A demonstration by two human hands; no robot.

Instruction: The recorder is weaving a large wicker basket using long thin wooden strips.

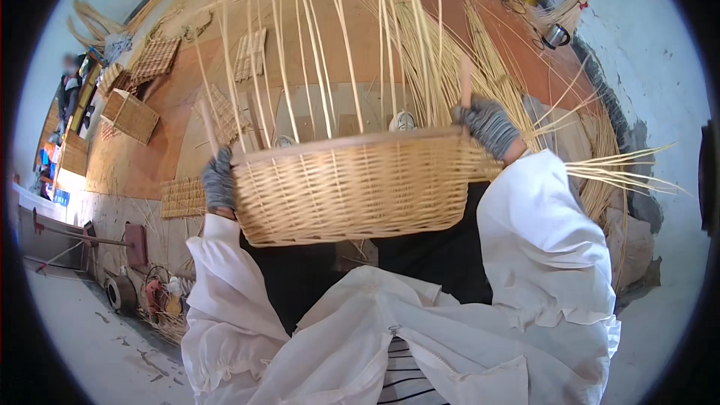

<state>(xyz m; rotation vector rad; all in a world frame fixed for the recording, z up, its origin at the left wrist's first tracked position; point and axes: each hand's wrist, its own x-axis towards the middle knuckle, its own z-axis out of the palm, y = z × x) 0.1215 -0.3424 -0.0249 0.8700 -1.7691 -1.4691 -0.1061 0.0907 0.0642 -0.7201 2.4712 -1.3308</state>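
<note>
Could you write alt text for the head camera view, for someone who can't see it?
A person's gloved left hand and right hand hold a wicker basket by its ends, with bare rods extending beyond its rim. Loose canes and woven mats lie on the floor.

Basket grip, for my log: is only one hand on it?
No, the left hand and the right hand hold the basket at opposite ends.

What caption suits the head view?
Grey-gloved left hand and right hand hold a tan wicker basket with pale upright rods.
</note>
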